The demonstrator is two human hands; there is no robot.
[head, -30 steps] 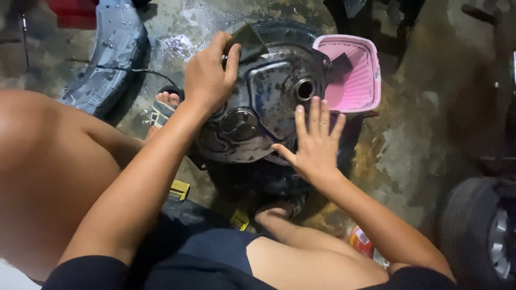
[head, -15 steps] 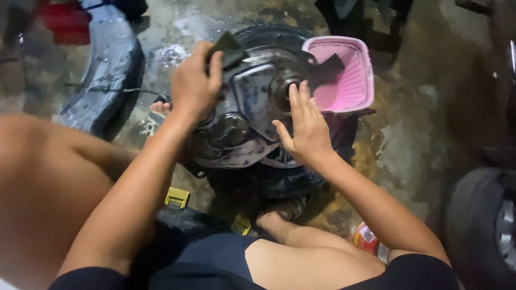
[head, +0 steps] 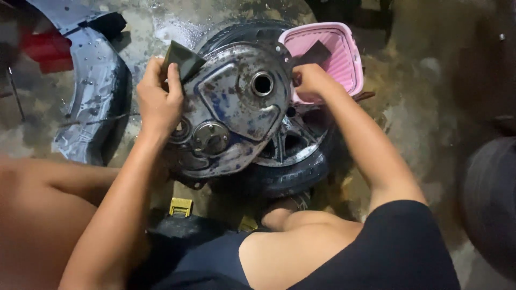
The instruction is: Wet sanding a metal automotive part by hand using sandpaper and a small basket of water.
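A worn grey metal cover plate (head: pixel 236 107) with a round hole lies on a small wheel with a black tyre (head: pixel 279 177) in the middle of the view. My left hand (head: pixel 158 99) grips the plate's left edge and pinches a dark folded sheet, perhaps sandpaper (head: pixel 183 59), against it. My right hand (head: pixel 312 80) is closed at the plate's right edge, next to a pink plastic basket (head: pixel 344 59). What its fingers grip is hidden. A dark sheet lies inside the basket.
A loose black tyre (head: pixel 94 102) lies at the left on the wet concrete floor, with a red object (head: pixel 45 51) behind it. Another wheel (head: pixel 489 204) sits at the right edge. My knees and a yellow block (head: pixel 180 206) are in the foreground.
My right hand has moved from flat and open on the plate's lower right up to its right edge by the basket and has closed. My left hand kept its grip.
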